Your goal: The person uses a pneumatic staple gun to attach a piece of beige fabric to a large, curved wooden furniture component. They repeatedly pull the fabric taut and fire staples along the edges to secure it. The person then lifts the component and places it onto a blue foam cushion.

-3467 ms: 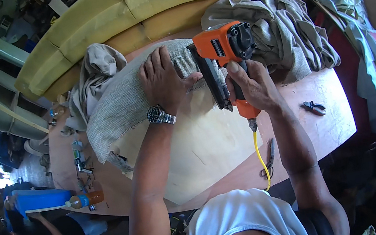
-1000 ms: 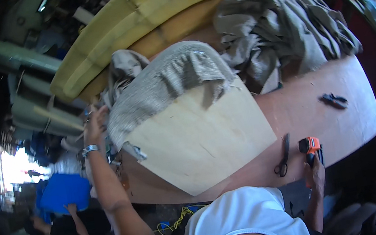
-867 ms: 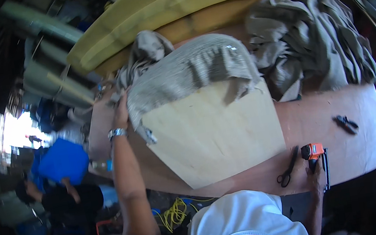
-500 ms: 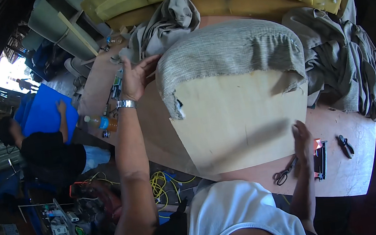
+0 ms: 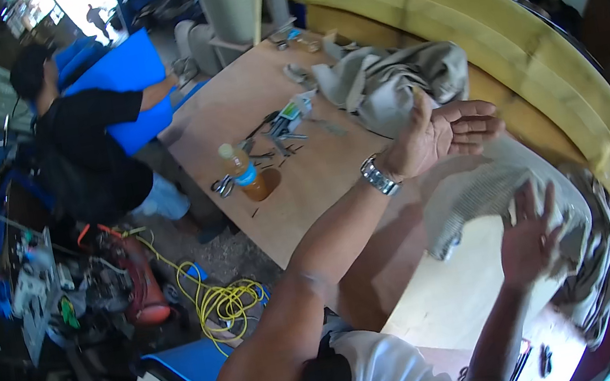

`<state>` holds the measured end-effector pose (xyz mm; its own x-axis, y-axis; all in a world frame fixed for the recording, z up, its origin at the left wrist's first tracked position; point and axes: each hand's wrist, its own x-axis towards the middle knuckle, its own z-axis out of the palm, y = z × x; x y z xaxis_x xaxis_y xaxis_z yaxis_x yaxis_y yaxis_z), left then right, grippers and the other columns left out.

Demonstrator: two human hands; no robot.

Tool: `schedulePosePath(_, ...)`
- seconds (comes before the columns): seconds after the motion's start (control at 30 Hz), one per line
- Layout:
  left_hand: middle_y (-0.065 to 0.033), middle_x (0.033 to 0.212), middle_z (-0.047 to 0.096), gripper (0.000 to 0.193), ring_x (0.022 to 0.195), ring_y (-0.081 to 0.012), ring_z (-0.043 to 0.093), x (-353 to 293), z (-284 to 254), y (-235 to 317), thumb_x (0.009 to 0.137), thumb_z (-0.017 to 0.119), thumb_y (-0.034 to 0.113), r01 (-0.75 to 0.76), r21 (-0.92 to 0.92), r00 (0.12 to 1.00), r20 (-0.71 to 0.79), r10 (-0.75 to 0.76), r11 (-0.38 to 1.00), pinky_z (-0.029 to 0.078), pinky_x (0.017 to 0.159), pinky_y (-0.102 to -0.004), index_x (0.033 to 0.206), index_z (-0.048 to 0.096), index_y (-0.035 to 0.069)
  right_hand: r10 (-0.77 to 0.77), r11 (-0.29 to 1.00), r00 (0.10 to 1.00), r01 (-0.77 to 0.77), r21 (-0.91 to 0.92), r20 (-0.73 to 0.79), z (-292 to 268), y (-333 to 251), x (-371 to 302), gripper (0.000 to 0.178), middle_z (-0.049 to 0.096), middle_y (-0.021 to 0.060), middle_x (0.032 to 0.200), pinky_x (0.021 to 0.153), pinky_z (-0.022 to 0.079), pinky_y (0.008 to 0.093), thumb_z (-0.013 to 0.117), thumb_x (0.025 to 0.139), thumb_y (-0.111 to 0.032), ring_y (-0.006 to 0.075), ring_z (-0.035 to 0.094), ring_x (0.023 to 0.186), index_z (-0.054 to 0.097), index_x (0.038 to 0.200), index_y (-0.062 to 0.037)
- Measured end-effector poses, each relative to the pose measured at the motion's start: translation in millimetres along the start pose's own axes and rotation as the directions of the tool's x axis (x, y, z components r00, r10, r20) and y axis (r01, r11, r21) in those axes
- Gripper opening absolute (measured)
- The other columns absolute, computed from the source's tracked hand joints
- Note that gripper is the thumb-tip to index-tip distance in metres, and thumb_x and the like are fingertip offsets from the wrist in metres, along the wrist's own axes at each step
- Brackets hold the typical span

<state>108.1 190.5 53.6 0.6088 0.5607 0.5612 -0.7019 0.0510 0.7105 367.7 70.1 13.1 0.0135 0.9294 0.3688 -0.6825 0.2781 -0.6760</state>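
"The right hand (image 5: 527, 244) has moved farther up over the pale board (image 5: 445, 292). And leftmost?"
"A bottle (image 5: 245, 174) stands on the counter (image 5: 319, 180); then the left hand (image 5: 434, 140), palm up, grip wide, holding nothing."
"The grey fabric (image 5: 457, 205)?"
"Over the board's far end, at right. The right grip is spread too, nothing visibly held; contact I can't tell."
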Motion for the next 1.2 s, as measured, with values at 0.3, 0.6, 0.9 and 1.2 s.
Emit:
schedulePosePath(0.3,-0.0117,0.151,0.044,0.085,0.131,-0.0297,0.051,-121.1,-135.5,-93.4,0.097,0.027,0.074,0.181,-0.002,0.744,-0.654,-0.138,0.984,0.038,0.111,-0.0471,0.145,0.045,0.006,0.452,0.891,0.804,-0.387,0.237,-0.387,-56.9,36.8,-103.4,0.075,0.068,0.0129,0.096,0.092,0.053,0.0519,0.033,0.1,-0.068,0.0325,0.066,0.092,0.06,0.127,-0.0033)
schedulePosePath(0.6,-0.0135,0.154,0.045,0.048,0.148,-0.037,0.032,-7.5,-123.6,-161.6,0.106,0.039,0.038,0.087,0.846,0.974,-0.184,0.134,0.526,0.021,0.119,-0.0539,0.147,0.048,0.016,0.215,0.676,0.96,-0.28,-0.682,-0.181,0.2,21.0,-43.7,0.1,0.061,0.0205,0.125,0.1,0.045,0.0428,0.055,0.086,-0.078,0.0294,0.059,0.116,0.048,0.137,0.0085)
schedulePosePath(0.9,-0.0107,0.156,0.044,0.051,0.15,-0.0334,0.029,-6.4,-21.5,-106.8,0.104,0.04,0.032,-0.026,0.883,0.995,-0.024,0.101,0.469,0.012,0.122,-0.0502,0.149,0.046,0.011,0.124,0.243,0.933,-0.357,-0.902,-0.337,53.5,7.1,16.4,0.038,0.066,0.0123,0.1,0.081,0.05,0.0379,0.054,0.104,-0.03,0.0231,0.062,0.092,0.06,0.121,0.0041)
schedulePosePath(1.2,-0.0101,0.157,0.042,0.054,0.15,-0.0326,0.028,-3.2,-31.4,-106.7,0.102,0.037,0.032,-0.055,0.91,0.998,0.043,0.038,0.412,0.009,0.122,-0.0508,0.151,0.044,0.01,0.176,0.433,0.981,-0.151,-0.889,-0.081,30.1,12.9,10.1,0.042,0.061,0.0214,0.122,0.095,0.048,0.0422,0.052,0.105,-0.026,0.0313,0.061,0.112,0.051,0.133,0.0056)
